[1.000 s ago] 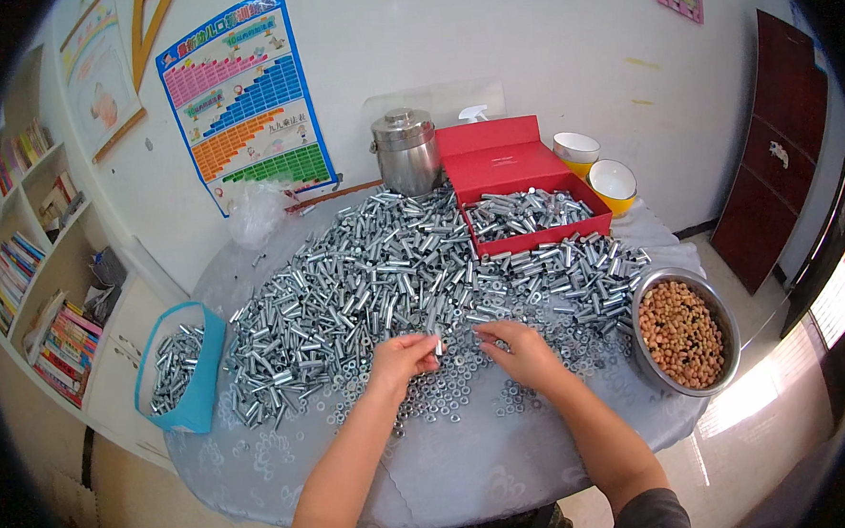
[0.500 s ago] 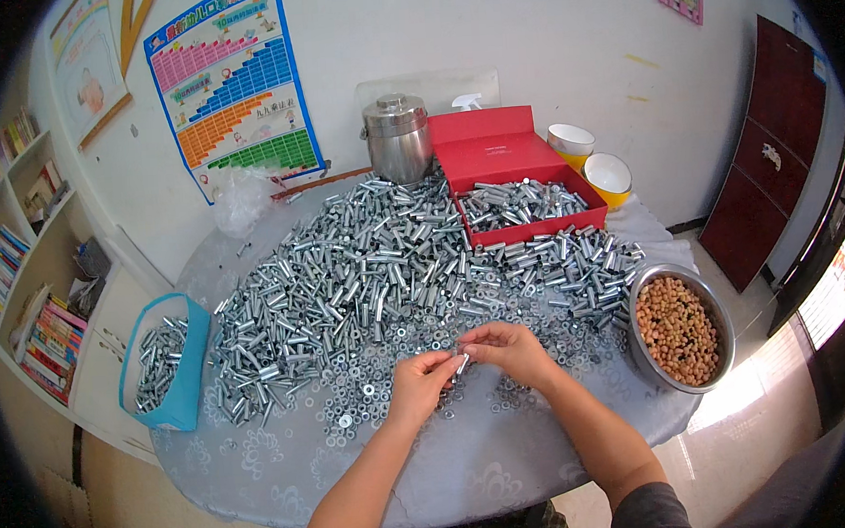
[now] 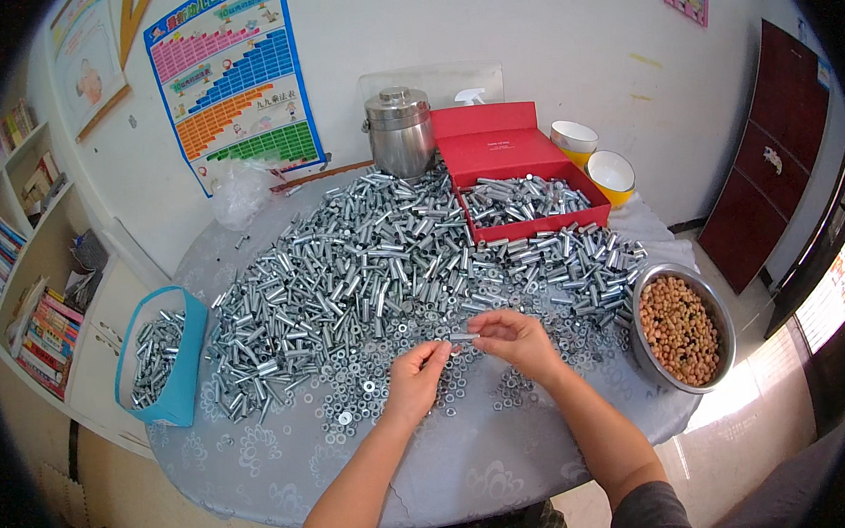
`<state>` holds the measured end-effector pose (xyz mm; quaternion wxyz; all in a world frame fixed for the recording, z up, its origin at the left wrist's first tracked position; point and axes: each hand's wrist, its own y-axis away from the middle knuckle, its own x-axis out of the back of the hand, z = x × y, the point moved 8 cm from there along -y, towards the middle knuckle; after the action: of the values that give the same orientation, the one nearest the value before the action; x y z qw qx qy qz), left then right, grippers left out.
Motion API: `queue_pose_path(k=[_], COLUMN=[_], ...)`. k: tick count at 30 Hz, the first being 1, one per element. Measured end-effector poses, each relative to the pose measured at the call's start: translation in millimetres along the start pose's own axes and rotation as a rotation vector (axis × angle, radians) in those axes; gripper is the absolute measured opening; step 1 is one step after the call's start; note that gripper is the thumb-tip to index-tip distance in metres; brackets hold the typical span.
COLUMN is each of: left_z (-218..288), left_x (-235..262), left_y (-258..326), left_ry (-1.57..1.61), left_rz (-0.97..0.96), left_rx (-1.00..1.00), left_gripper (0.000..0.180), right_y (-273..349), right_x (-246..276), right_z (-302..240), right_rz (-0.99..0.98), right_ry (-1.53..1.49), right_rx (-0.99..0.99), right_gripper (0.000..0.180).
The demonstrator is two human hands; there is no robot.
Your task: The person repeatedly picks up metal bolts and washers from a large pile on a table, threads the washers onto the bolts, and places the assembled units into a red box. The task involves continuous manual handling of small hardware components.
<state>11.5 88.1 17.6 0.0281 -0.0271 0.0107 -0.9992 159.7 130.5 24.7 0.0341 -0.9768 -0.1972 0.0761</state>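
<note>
A short silvery metal sleeve (image 3: 463, 337) lies nearly level between my hands, above the near edge of the parts pile. My right hand (image 3: 518, 345) pinches its right end between thumb and fingers. At the other end, my left hand (image 3: 417, 377) is closed, thumb and forefinger pressed at the sleeve's tip. Whether a small ring is also in those fingers is too small to tell. Loose washers (image 3: 367, 386) are scattered on the table around and below both hands. Behind them spreads a large heap of metal sleeves and bolts (image 3: 346, 268).
A red box (image 3: 535, 229) with its lid raised holds more metal parts. At the left stands a blue bin (image 3: 194, 362) of parts; at the right, a steel bowl (image 3: 641, 334) of peanut-like kernels. A steel canister (image 3: 400, 141) and yellow-and-white bowls (image 3: 613, 173) stand behind.
The metal piece has turned from steeply tilted to nearly level, and more of it shows. My hands have moved slightly apart. The view has shifted a little.
</note>
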Motion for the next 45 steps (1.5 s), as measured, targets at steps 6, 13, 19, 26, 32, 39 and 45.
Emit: queue_pose_path(k=[6,13,19,26,32,39,45], left_z=[-8,-5,-16,-17,-16,-19,-20], left_x=[-7,-9,-10,-17,-16,-18,-15], left_y=[1,1,4,4,5,6,4], left_ry=[0.001,0.025,0.173,0.352,0.374,0.447,0.415], left_rz=[-0.078,-0.037,-0.078,-0.132,-0.160,-0.154,-0.136], left_rx=[0.031,0.047,0.231,0.268,0.279,0.305,0.300], left_gripper=[0.022,0.022,0.022,0.025,0.025,0.022,0.018], right_y=[1,3,2,4,4,5,5], right_x=[-10,-2,-3,-12,-4,-8,-8], right_z=[6,-1,-11,-3,-11,-6,-7], right_rz=[-0.079,-0.056,0.025,-0.058,0.033,-0.001,-0.009], right_ry=[0.213,0.341,-0.093,-0.074,-0.088,-0.067,0.073], right_rx=[0.056,-0.005,0.035,0.039,0.061,0.017,0.075], right_gripper=[0.023,0.026,0.033,0.028,0.027,0.026,0.026])
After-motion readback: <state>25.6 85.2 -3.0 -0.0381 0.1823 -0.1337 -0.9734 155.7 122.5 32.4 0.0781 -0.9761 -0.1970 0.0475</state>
